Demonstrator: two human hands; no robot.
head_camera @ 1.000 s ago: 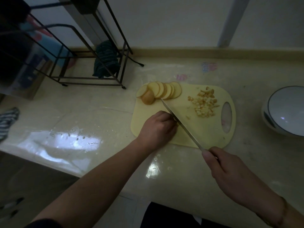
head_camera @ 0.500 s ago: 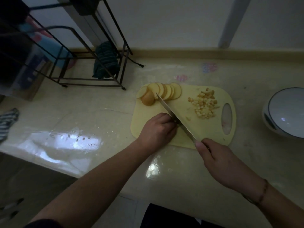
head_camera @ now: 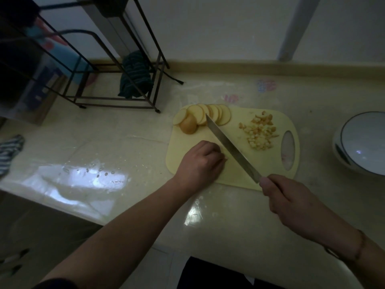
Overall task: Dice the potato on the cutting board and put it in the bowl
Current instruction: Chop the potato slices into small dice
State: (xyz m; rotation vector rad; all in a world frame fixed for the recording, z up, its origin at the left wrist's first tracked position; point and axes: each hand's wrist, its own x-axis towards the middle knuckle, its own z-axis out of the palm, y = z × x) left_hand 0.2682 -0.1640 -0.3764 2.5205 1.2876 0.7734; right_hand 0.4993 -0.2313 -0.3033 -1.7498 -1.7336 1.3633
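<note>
A pale yellow cutting board (head_camera: pixel 239 176) lies on the counter. Several round potato slices (head_camera: pixel 210 116) fan along its far left edge, beside a potato end piece (head_camera: pixel 188 126). A heap of diced potato (head_camera: pixel 259 134) sits near the board's handle hole. My left hand (head_camera: pixel 201 162) rests curled on the board's near left part, fingertips against the blade; whatever is under it is hidden. My right hand (head_camera: pixel 291 200) grips the handle of a long knife (head_camera: pixel 230 146) whose blade runs diagonally across the board, tip near the slices. A white bowl (head_camera: pixel 362 142) stands at the far right.
A black wire rack (head_camera: pixel 116 80) with a dark striped cloth (head_camera: pixel 135 76) stands at the back left of the counter. Another striped cloth (head_camera: pixel 9 152) lies at the left edge. Water drops glint on the counter's left front. The counter's front edge runs below my forearms.
The knife has slid forward and left across the board, its tip now near the slices. My right hand followed it forward. My left hand stayed almost in place.
</note>
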